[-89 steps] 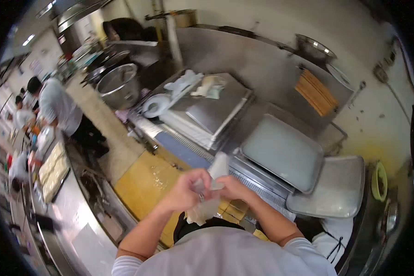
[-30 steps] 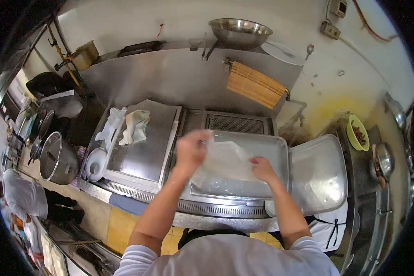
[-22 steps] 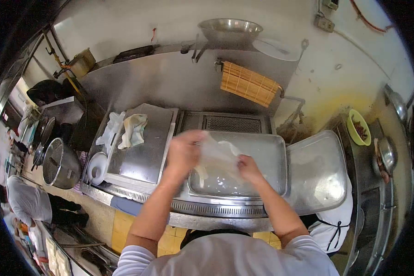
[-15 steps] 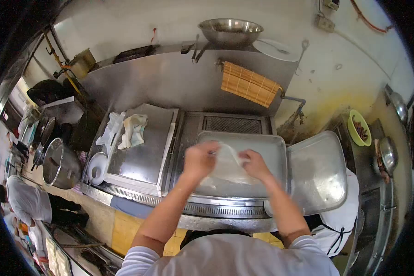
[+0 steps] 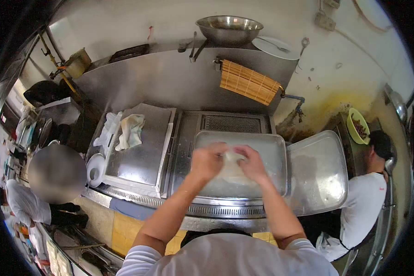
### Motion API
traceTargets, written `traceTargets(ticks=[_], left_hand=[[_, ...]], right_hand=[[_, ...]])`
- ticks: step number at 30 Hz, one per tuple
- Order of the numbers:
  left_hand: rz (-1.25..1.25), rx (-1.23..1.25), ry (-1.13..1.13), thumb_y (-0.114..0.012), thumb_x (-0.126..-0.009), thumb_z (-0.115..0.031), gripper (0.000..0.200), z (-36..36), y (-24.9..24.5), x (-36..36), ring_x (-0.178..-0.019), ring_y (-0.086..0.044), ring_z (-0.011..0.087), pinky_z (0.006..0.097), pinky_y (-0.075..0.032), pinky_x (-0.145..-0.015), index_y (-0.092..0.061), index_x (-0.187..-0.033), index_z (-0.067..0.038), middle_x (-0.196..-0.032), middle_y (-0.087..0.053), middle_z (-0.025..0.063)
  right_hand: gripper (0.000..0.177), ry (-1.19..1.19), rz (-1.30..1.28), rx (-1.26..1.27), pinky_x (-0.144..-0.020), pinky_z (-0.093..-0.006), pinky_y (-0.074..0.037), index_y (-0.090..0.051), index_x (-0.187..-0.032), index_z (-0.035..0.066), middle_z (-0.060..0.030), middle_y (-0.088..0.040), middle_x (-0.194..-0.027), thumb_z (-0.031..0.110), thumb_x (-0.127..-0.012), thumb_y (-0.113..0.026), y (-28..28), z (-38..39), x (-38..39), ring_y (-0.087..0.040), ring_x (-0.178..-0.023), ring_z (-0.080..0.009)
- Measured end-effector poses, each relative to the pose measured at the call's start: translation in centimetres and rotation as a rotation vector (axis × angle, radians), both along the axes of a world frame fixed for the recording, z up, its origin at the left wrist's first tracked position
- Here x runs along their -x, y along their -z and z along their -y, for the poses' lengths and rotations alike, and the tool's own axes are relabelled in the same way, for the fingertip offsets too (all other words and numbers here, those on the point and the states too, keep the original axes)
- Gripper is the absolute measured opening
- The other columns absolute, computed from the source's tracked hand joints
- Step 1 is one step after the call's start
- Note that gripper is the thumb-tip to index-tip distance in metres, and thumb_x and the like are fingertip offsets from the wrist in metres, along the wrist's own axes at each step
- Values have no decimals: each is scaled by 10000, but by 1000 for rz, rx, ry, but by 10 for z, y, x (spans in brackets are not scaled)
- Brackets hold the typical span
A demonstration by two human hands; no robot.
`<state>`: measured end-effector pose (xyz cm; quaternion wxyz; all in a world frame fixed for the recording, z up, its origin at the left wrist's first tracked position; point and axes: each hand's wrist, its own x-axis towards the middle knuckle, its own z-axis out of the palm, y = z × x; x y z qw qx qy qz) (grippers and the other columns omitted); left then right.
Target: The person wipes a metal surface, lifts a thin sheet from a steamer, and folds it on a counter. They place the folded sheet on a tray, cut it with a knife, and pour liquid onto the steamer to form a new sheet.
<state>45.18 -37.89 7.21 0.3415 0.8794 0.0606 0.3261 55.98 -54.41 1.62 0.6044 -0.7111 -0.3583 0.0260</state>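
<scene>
Both my hands work close together above a wide metal tray [image 5: 278,179] that holds cloudy, pale liquid. Between my fingertips is a small, whitish, soft piece [image 5: 234,157], bunched up and partly hidden. My left hand [image 5: 209,162], somewhat smeared by motion, has its fingers curled in against the piece. From the other side my right hand [image 5: 251,163] closes on it, fingers bent toward the left hand. More pale, soft material [image 5: 227,181] shows in the tray below my hands.
A second metal tray [image 5: 319,179] stands at the right, near a person in white [image 5: 365,202]. White cloths [image 5: 131,131] lie on the steel cover [image 5: 145,161] at left. A bamboo mat [image 5: 250,83] hangs behind; a steel bowl [image 5: 229,34] rests on the ledge.
My hands have drawn closer together, and the whitish piece, stretched between them before, is now bunched at the fingertips. The person at the right has moved up into fuller view.
</scene>
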Motion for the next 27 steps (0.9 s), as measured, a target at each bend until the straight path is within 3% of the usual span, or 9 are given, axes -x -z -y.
traceTargets(ticks=[3, 6, 8, 11, 14, 18, 20, 24, 27], left_hand=[[109, -68, 84, -662, -738, 25, 316, 1, -35, 2, -945, -745, 323, 388, -609, -844, -772, -1009, -94, -1055, -765, 124], [293, 15, -74, -665, -763, 7, 257, -72, -34, 10, -899, -746, 327, 390, -608, -782, -765, -989, -66, -1005, -763, 138], [145, -2, -292, -660, -797, -15, 206, -97, -26, 34, -870, -743, 340, 394, -599, -749, -764, -967, -70, -952, -757, 149], [-274, 46, -299, -666, -842, -122, 143, -82, 55, 47, -870, -733, 352, 433, -591, -778, -769, -937, -94, -927, -747, 158], [-696, -317, -45, -653, -872, -289, 216, -36, 151, 45, -947, -713, 344, 478, -579, -829, -773, -925, -118, -1036, -735, 144], [-668, -551, 278, -594, -928, -290, 259, -21, 208, 31, -947, -696, 363, 491, -571, -831, -756, -958, -91, -1068, -720, 146], [-672, -351, 290, -597, -931, -251, 231, -10, 187, 22, -927, -694, 379, 490, -567, -826, -748, -974, -81, -1044, -723, 154], [-268, 245, 126, -633, -885, -80, 167, 30, 53, 0, -933, -695, 398, 456, -566, -845, -738, -1015, -89, -1008, -733, 174], [-50, 184, 144, -667, -917, -39, 136, 37, 1, -4, -950, -719, 337, 369, -562, -819, -717, -1041, -18, -1057, -734, 159]], right_hand=[[196, -102, -356, 281, -664, -413, -518, -679, -1023, 12, -127, -733, -868, -21, -849, -594, 16, -19, 22, -696, -809, -295], [169, 49, -110, 412, -618, -417, -489, -667, -1015, 18, -118, -716, -818, -12, -868, -590, 136, 38, -26, -660, -725, -288], [147, 182, -92, 749, -691, -448, -516, -668, -985, 18, -171, -692, -860, 14, -850, -610, 122, 95, -40, -664, -791, -327], [132, 294, 454, 749, -840, -478, -537, -684, -941, 22, -219, -678, -986, 61, -826, -632, 123, 122, -29, -665, -965, -372], [157, 198, 515, 915, -958, -489, -518, -699, -930, 16, -235, -666, -1110, 105, -819, -631, 117, 103, -8, -629, -1118, -391], [185, 52, 338, 1261, -954, -478, -536, -703, -969, 1, -234, -681, -1122, 97, -852, -595, 136, 100, -22, -653, -1065, -411], [196, 79, 261, 1289, -951, -478, -544, -705, -990, -10, -237, -689, -1122, 70, -857, -586, 113, 87, -24, -665, -1029, -417], [208, -17, -84, 194, -877, -430, -554, -698, -1021, -39, -206, -727, -1026, 8, -851, -587, 20, 26, 0, -703, -975, -308], [237, -169, -436, 425, -852, -414, -548, -693, -1054, -55, -168, -735, -968, 22, -857, -588, -19, 10, 22, -706, -965, -272]])
